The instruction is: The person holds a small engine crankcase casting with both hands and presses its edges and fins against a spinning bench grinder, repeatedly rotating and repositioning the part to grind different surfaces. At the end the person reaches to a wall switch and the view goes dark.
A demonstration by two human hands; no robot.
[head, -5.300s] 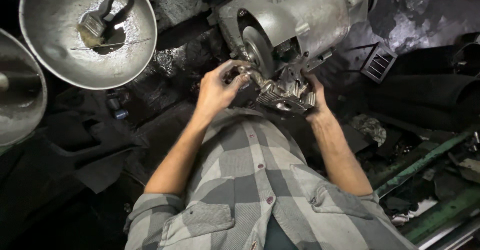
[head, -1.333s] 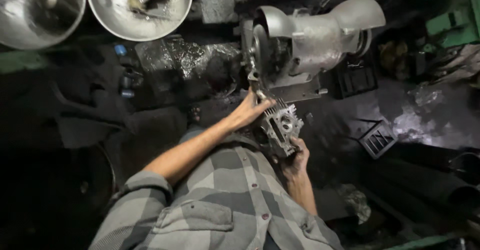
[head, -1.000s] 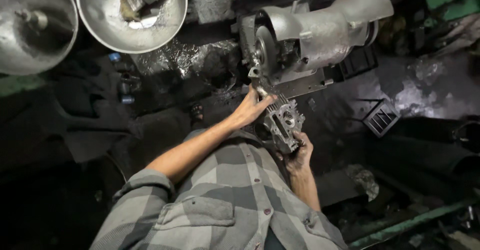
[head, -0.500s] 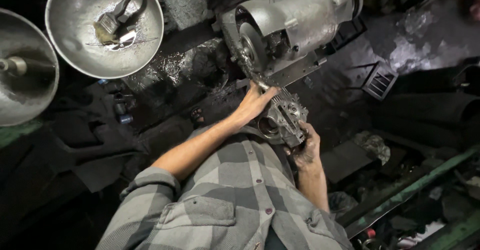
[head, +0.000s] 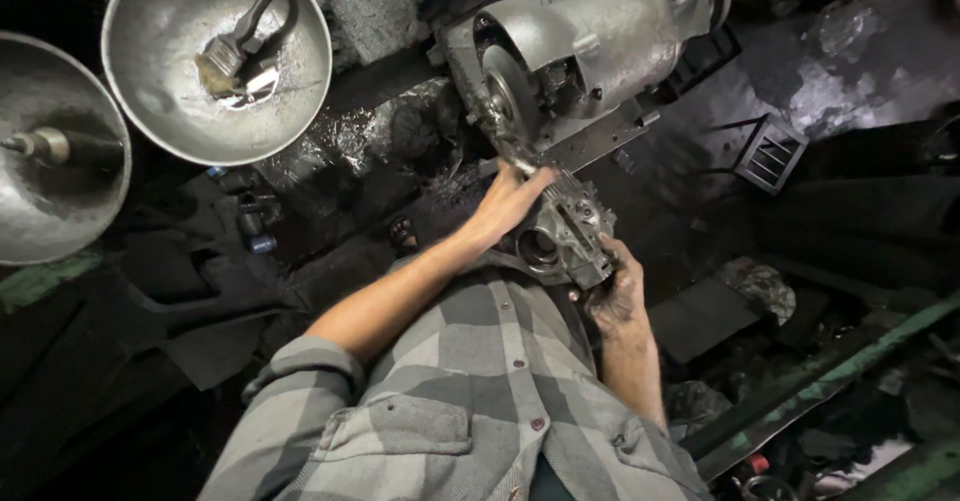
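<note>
I hold a grey cast metal engine part [head: 566, 234] with a round bore in both hands, in front of my checked shirt. My left hand [head: 510, 201] grips its upper left side, close under the wheel of a bench grinder [head: 590, 46]. My right hand [head: 618, 291], dark with grime, grips the part's lower right corner. The part's top edge reaches up to the grinder wheel [head: 505, 86]; whether they touch is unclear.
Two shallow metal bowls sit at the upper left: one [head: 150, 91] holds a brush [head: 235, 46], the other [head: 40, 201] a metal tool. A small black grille [head: 768, 156] lies to the right. Green metal bars [head: 840, 361] run along the lower right. Dark greasy clutter surrounds everything.
My view has swung, so the bowls and grinder sit differently in frame. Both hands have kept hold of the metal part at the grinder wheel, with the part turned slightly.
</note>
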